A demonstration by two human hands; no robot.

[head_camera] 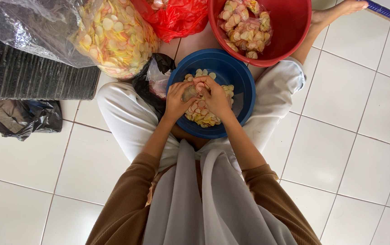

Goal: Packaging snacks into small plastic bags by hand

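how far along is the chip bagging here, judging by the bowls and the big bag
Done: the red bowl holds several small filled packets. In hand: over the blue bowl, the left hand and right hand work together on a small clear packet. Left: loose round chips in the blue bowl, and the large clear bag looks mostly full. Probably much remains.
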